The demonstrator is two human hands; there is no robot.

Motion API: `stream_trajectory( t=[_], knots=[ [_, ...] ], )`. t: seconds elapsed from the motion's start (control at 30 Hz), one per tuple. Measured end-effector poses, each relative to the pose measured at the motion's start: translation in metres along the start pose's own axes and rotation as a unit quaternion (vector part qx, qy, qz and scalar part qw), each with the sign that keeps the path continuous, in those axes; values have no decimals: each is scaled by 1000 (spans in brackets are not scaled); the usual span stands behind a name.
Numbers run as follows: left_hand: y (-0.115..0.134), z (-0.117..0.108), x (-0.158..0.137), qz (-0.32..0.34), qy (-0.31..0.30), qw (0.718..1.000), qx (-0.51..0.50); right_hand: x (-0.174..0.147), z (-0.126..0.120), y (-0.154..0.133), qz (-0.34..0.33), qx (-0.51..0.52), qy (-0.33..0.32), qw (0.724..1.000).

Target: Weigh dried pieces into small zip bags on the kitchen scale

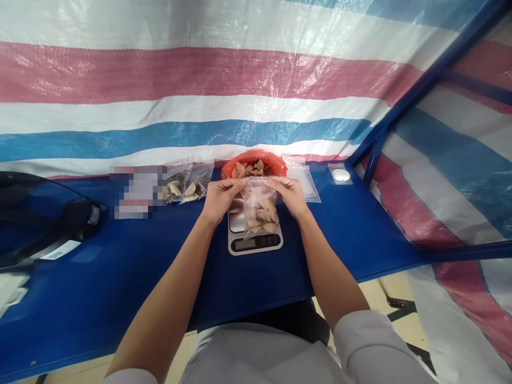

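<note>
A clear zip bag (262, 213) with several pale brown dried slices in it hangs upright between my hands. My left hand (221, 198) pinches its top left corner, and my right hand (293, 194) pinches the top right corner. Under and behind the bag lies a kitchen scale (236, 244) with a steel plate; I cannot read its display. Just beyond my fingers stands a red plastic bag (276, 160), open at the top, with more of the brown pieces (248, 169) inside.
Two filled clear bags (194, 188) lie left of the red bag. Flat clear bags (308, 184) lie to its right, near a white rounded case (341, 175). A black headset-like object (80, 218) occupies the left of the blue table (152, 261). Striped sheeting (180, 74) and a blue frame (374, 154) bound it.
</note>
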State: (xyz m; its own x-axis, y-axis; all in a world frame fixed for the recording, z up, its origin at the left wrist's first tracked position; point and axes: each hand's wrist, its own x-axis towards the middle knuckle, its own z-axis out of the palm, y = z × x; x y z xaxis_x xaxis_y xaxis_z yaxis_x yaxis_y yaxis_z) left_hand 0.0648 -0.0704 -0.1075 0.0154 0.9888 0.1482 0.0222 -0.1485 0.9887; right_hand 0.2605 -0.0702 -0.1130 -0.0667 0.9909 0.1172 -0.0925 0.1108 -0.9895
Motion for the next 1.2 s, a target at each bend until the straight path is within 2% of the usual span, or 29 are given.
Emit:
stream_trajectory(
  t=[0.17,0.5,0.67,0.8,0.9,1.07,1.2],
  knots=[
    [-1,-2,0,1,-16,1000,-4,1,-3,3,3,7,22,1000],
    [-3,-3,-2,-88,-37,991,-96,2,-5,9,-6,16,21,1000],
    [-3,-6,-1,-94,-56,987,-119,1,-5,6,4,10,10,1000],
    [-3,-8,-1,-102,-60,986,-114,2,-3,5,2,11,40,999],
    [-4,-7,-1,-100,-51,988,-110,2,-3,5,4,10,48,999],
    [-7,-4,-1,-81,-21,992,-95,2,-2,10,-14,23,18,999],
    [-4,-2,-3,-78,-17,993,-85,1,0,10,-28,15,27,999]
  ],
)
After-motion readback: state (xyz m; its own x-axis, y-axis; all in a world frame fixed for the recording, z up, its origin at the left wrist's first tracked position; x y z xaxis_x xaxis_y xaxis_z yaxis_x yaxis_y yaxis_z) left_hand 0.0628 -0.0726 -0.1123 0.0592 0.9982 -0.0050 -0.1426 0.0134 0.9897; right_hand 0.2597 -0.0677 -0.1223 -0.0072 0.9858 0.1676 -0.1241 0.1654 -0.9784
